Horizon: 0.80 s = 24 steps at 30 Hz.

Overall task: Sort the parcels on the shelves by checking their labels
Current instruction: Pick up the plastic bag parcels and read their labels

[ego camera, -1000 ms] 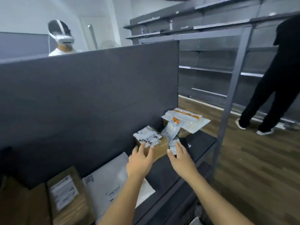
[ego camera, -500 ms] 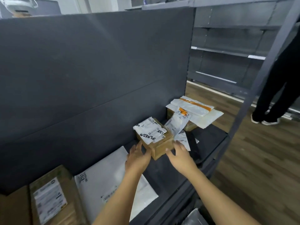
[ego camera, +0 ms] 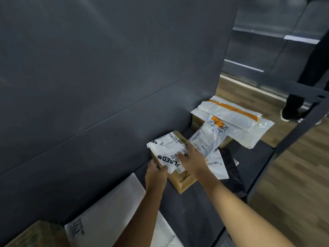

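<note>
A small white mailer with black lettering (ego camera: pixel 166 148) lies on top of a brown cardboard box (ego camera: pixel 181 182) on the dark shelf (ego camera: pixel 195 214). My left hand (ego camera: pixel 155 173) grips the mailer's near left corner beside the box. My right hand (ego camera: pixel 191 158) lies on the mailer's right side with its fingers spread over it. A clear plastic pouch with a label (ego camera: pixel 206 138) leans just right of my right hand. Behind it a stack of white and clear mailers with an orange stripe (ego camera: pixel 231 114) rests on another brown box.
A large white mailer (ego camera: pixel 106 216) lies flat at the near left, next to a brown box (ego camera: pixel 35 236) at the bottom left corner. A dark back panel (ego camera: pixel 106 77) walls the shelf. A person's dark leg and shoe (ego camera: pixel 292 109) stand on the wooden floor at the right.
Both hands have moved forward from the box's near edge onto the small white mailer. The left hand now holds its corner. The view has tilted down and closer.
</note>
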Motion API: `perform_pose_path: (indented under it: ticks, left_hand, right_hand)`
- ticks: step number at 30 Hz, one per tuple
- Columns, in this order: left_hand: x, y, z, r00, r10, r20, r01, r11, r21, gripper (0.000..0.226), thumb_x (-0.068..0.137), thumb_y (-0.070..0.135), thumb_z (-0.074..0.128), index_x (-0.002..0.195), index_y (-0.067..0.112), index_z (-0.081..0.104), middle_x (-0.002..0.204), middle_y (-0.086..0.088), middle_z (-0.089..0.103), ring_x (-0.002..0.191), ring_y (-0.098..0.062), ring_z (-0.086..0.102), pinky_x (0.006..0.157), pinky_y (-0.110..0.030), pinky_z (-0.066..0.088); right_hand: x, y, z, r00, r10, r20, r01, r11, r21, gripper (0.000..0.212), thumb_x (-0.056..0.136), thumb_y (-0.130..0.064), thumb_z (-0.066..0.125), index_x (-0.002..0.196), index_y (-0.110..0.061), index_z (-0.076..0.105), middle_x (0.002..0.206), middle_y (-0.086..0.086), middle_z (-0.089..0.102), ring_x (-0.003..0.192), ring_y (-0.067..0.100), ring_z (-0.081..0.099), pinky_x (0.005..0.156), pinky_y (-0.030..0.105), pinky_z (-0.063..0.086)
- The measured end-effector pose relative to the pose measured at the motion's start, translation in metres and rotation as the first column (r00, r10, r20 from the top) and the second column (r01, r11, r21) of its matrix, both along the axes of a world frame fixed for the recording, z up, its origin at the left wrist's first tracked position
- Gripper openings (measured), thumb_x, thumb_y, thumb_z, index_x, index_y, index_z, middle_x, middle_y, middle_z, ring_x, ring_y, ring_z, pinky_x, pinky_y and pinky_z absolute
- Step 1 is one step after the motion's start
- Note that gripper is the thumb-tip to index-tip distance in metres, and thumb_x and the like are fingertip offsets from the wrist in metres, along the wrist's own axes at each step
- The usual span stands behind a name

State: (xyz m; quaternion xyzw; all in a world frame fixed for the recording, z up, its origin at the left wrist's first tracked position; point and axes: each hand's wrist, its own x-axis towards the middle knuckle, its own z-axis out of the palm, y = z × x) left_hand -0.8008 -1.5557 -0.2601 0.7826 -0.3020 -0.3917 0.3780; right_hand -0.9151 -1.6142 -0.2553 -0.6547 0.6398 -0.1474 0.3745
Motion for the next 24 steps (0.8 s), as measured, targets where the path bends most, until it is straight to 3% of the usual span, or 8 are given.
perform_pose_path:
  ticks: [2, 5, 8, 10, 13, 15, 19, 24]
  left_hand:
    - [0.001, -0.004, -0.001, 1.000, 0.005, -0.014, -0.006, 0.999, -0.031, 0.037, 0.085, 0.004, 0.056, 0.121, 0.003, 0.056, 0.115, -0.011, 0.065, 0.102, -0.023, 0.059, 0.075, -0.023, 0.037]
    - [0.003, -0.007, 0.004, 0.996, 0.064, -0.067, -0.067, 0.996, -0.057, 0.040, 0.084, 0.003, 0.059, 0.124, 0.006, 0.054, 0.115, -0.009, 0.064, 0.094, -0.019, 0.058, 0.073, -0.024, 0.040]
    - [0.005, -0.005, 0.007, 0.990, 0.056, -0.129, -0.067, 0.994, -0.089, 0.044, 0.083, -0.004, 0.060, 0.125, 0.006, 0.052, 0.116, -0.009, 0.063, 0.094, -0.016, 0.058, 0.069, -0.021, 0.044]
    - [0.006, 0.001, 0.012, 0.987, 0.043, -0.158, -0.064, 0.989, -0.130, 0.042, 0.082, -0.007, 0.060, 0.122, 0.007, 0.053, 0.114, -0.008, 0.064, 0.093, -0.017, 0.060, 0.069, -0.021, 0.048]
    - [0.004, 0.012, 0.027, 0.981, 0.011, -0.192, -0.052, 0.976, -0.212, 0.032, 0.085, -0.002, 0.061, 0.114, 0.011, 0.055, 0.108, -0.003, 0.065, 0.093, -0.015, 0.062, 0.072, -0.020, 0.052]
    - [0.000, 0.021, 0.041, 0.975, 0.001, -0.221, -0.064, 0.959, -0.276, 0.026, 0.086, 0.003, 0.063, 0.108, 0.015, 0.055, 0.105, -0.002, 0.066, 0.095, -0.016, 0.064, 0.081, -0.028, 0.054]
    - [-0.012, 0.049, 0.075, 0.965, 0.016, -0.263, -0.114, 0.925, -0.363, 0.027, 0.086, 0.003, 0.064, 0.107, 0.017, 0.055, 0.105, -0.003, 0.067, 0.100, -0.018, 0.065, 0.090, -0.035, 0.053]
    - [-0.037, 0.113, 0.116, 0.972, -0.005, -0.234, -0.109, 0.876, -0.470, 0.030, 0.086, 0.005, 0.065, 0.114, 0.013, 0.057, 0.107, -0.004, 0.069, 0.099, -0.017, 0.066, 0.085, -0.030, 0.054]
  right_hand:
    - [0.002, -0.005, -0.006, 0.999, -0.044, 0.007, 0.044, 0.998, 0.035, 0.063, 0.088, -0.044, 0.050, 0.140, -0.012, 0.034, 0.139, 0.012, 0.049, 0.130, 0.032, 0.043, 0.108, 0.047, 0.032]
    - [0.001, -0.008, -0.013, 0.996, -0.085, 0.018, 0.084, 0.994, 0.065, 0.044, 0.084, -0.046, 0.054, 0.115, -0.014, 0.051, 0.116, 0.006, 0.060, 0.113, 0.028, 0.052, 0.099, 0.041, 0.041]
    - [-0.002, -0.003, -0.007, 0.963, -0.160, 0.216, 0.145, 0.986, 0.081, 0.017, 0.084, -0.027, 0.062, 0.097, -0.019, 0.056, 0.105, 0.005, 0.066, 0.099, 0.024, 0.060, 0.082, 0.034, 0.048]
    - [-0.008, 0.003, -0.001, 0.902, -0.213, 0.374, 0.188, 0.977, 0.104, 0.018, 0.084, -0.015, 0.063, 0.101, -0.017, 0.055, 0.101, 0.002, 0.066, 0.095, 0.021, 0.063, 0.075, 0.030, 0.049]
    - [-0.019, 0.016, 0.018, 0.813, -0.221, 0.538, 0.199, 0.975, 0.098, 0.020, 0.085, -0.008, 0.062, 0.099, -0.020, 0.053, 0.104, 0.004, 0.064, 0.096, 0.018, 0.062, 0.084, 0.034, 0.049]
    - [-0.024, 0.027, 0.036, 0.756, -0.193, 0.626, 0.186, 0.980, 0.078, 0.021, 0.087, -0.003, 0.060, 0.093, -0.021, 0.051, 0.099, 0.002, 0.064, 0.092, 0.014, 0.062, 0.084, 0.033, 0.050]
    - [-0.035, 0.059, 0.075, 0.691, -0.115, 0.714, 0.174, 0.985, -0.009, 0.024, 0.087, 0.003, 0.059, 0.095, -0.018, 0.051, 0.097, -0.004, 0.065, 0.090, 0.007, 0.061, 0.072, 0.015, 0.050]
    - [-0.063, 0.119, 0.118, 0.585, -0.106, 0.804, 0.113, 0.992, 0.048, 0.029, 0.092, -0.005, 0.056, 0.118, -0.017, 0.053, 0.107, 0.000, 0.068, 0.097, 0.019, 0.067, 0.081, 0.038, 0.057]
